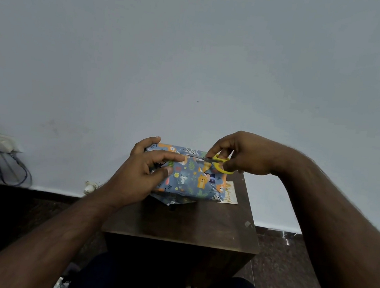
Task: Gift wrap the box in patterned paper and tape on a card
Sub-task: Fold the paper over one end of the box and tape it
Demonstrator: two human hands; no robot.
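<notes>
1. A dark wooden table [210, 225] is standing against a pale wall [196, 49], bearing the work.
2. The box [190, 175], wrapped in blue animal-patterned paper, is lying at the table's far edge with its long axis running left to right.
3. The left hand [143, 174] is resting on the box's left end, fingers spread and pressing the paper down, gripping nothing.
4. The right hand [240, 154] is gripping yellow-handled scissors [215, 162], fingers through the loops, blades pointing left along the box's top far edge.
5. A card [229, 194] is lying flat beside the box's right end, partly tucked under it.
</notes>
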